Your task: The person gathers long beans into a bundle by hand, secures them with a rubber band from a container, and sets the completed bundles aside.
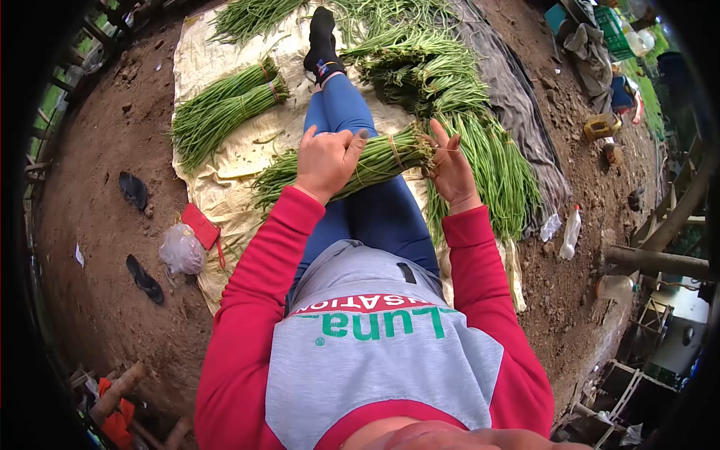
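Observation:
A bundle of long green beans lies across my thighs, with a band round it near its right end. My left hand rests on the middle of the bundle, thumb and fingers apart. At the bundle's right end is my right hand, its fingers spread beside the bean tips. Two tied bundles lie on the pale sheet to the left. More beans are spread and piled on the right side, beyond my right hand.
The pale sheet covers the dirt ground under my legs. Black sandals, a clear plastic bag and a red pouch lie at the left. A dark cloth, a plastic bottle and wooden poles are at the right.

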The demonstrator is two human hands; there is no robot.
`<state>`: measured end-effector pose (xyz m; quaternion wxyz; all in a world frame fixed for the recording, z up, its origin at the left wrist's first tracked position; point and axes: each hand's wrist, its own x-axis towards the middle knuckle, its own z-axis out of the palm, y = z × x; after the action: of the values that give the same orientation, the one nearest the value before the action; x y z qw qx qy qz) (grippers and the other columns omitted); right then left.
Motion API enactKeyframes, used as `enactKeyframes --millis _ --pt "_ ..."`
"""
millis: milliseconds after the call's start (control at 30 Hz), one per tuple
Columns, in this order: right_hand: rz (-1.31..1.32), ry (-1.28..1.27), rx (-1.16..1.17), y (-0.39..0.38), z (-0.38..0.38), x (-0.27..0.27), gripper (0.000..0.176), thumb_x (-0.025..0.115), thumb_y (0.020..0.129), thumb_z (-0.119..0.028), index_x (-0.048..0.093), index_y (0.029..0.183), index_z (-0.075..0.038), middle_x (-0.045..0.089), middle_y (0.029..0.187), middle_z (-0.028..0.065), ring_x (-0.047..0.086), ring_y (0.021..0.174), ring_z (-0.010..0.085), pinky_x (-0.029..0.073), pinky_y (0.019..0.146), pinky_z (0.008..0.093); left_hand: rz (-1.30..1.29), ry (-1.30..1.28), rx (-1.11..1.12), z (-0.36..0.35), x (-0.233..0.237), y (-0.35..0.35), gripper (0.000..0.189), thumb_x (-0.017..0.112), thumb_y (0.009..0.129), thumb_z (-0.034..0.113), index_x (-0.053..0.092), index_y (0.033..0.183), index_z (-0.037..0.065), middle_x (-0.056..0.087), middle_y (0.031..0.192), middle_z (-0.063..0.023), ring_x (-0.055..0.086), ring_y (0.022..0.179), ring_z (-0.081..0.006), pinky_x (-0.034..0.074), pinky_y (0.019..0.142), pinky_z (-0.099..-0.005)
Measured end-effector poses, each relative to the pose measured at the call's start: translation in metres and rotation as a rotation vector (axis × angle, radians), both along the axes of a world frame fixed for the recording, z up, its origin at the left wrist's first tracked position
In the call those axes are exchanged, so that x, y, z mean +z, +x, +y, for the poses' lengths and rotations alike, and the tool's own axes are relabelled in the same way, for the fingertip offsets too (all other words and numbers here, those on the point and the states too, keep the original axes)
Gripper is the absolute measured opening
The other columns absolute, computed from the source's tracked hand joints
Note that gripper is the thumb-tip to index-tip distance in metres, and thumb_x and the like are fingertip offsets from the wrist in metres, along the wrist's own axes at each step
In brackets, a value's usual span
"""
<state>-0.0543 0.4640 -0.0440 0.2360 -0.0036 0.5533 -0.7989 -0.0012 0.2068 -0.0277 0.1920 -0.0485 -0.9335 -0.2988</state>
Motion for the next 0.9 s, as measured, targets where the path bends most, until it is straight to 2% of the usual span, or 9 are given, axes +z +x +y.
enactKeyframes --millis 167,300,333,467,567,667,767,833,900 --pt "0.012 -0.197 0.270 -0.004 -0.040 0.058 0.092 0.039 0.097 -0.069 0.048 0.139 0.012 0.063 0.127 0.0179 0.059 0.121 0.0247 0.045 0.106 0.0361 -0.017 0.166 0.050 -0.024 0.028 0.020 0.062 0.044 0.103 0.049 0.055 0.060 0.007 0.059 0.060 -0.0156 0.058 0.065 -0.0389 0.045 0.089 -0.0510" --pt "-0.217 -0.105 0.322 -0.002 -0.074 0.052 0.070 0.042 0.102 -0.059 0.070 0.101 0.005 0.072 0.095 0.0172 0.070 0.082 0.0222 0.057 0.077 0.0339 -0.111 0.802 0.199 -0.028 0.002 0.050 0.053 0.048 0.104 0.038 0.058 0.065 0.003 0.057 0.059 -0.0105 0.055 0.057 -0.0230 0.046 0.067 -0.0363" --pt "-0.376 -0.342 0.514 -0.012 -0.080 0.010 0.061 0.046 0.104 -0.050 0.070 0.087 0.003 0.072 0.087 0.0185 0.070 0.074 0.0225 0.058 0.067 0.0353 -0.156 0.924 0.158 -0.039 -0.007 0.057 0.032 0.050 0.103 0.022 0.068 0.091 -0.002 0.062 0.068 -0.0074 0.059 0.065 -0.0141 0.048 0.065 -0.0297" --pt "-0.571 -0.346 0.291 0.052 -0.117 -0.029 0.039 0.049 0.104 -0.034 0.066 0.110 0.000 0.071 0.098 0.0179 0.070 0.083 0.0250 0.060 0.077 0.0391 -0.031 1.220 0.307 -0.054 -0.040 0.060 0.060 0.045 0.089 -0.007 0.041 0.148 -0.002 0.065 0.109 -0.0140 0.064 0.086 -0.0174 0.052 0.087 -0.0292" --pt "-0.654 -0.762 0.254 0.081 -0.118 -0.087 0.032 0.053 0.101 -0.021 0.059 0.126 -0.003 0.061 0.129 0.0142 0.059 0.117 0.0248 0.047 0.104 0.0413 -0.080 1.276 0.347 -0.078 -0.074 0.058 0.063 0.043 0.082 -0.011 0.046 0.144 -0.003 0.064 0.118 -0.0168 0.063 0.098 -0.0186 0.051 0.093 -0.0296" --pt "-0.569 -0.128 0.246 0.089 -0.077 -0.013 0.031 0.059 0.096 -0.009 0.060 0.126 -0.001 0.063 0.124 0.0127 0.061 0.114 0.0258 0.047 0.103 0.0385 -0.242 1.416 0.073 -0.100 -0.081 0.060 0.062 0.042 0.084 -0.006 0.044 0.146 -0.003 0.054 0.139 -0.0181 0.055 0.126 -0.0267 0.041 0.110 -0.0372" --pt "0.410 0.595 -0.058 0.110 0.014 -0.013 0.038 0.065 0.090 -0.007 0.060 0.128 -0.001 0.062 0.126 0.0135 0.061 0.114 0.0224 0.048 0.099 0.0343 -0.477 1.796 -0.181 -0.100 -0.059 0.072 0.068 0.058 0.091 0.014 0.034 0.153 0.002 0.049 0.146 -0.0176 0.045 0.137 -0.0300 0.034 0.116 -0.0403" --pt "0.577 1.572 -0.097 0.138 0.082 -0.016 0.069 0.074 0.085 -0.023 0.045 0.145 -0.003 0.046 0.147 0.0204 0.044 0.134 0.0374 0.029 0.115 0.0502 -0.448 0.666 -0.181 -0.102 -0.055 0.075 0.100 0.078 0.080 0.040 0.024 0.158 0.007 0.042 0.151 -0.0202 0.037 0.143 -0.0323 0.030 0.118 -0.0452" --pt "0.133 1.881 0.012 0.182 0.145 -0.043 0.104 0.078 0.080 -0.043 0.022 0.155 0.001 0.024 0.160 0.0256 0.023 0.149 0.0392 0.013 0.118 0.0603 -0.461 0.527 -0.212 -0.092 -0.047 0.067 0.123 0.090 0.062 0.047 0.022 0.158 0.012 0.038 0.154 -0.0201 0.032 0.145 -0.0371 0.024 0.120 -0.0502"
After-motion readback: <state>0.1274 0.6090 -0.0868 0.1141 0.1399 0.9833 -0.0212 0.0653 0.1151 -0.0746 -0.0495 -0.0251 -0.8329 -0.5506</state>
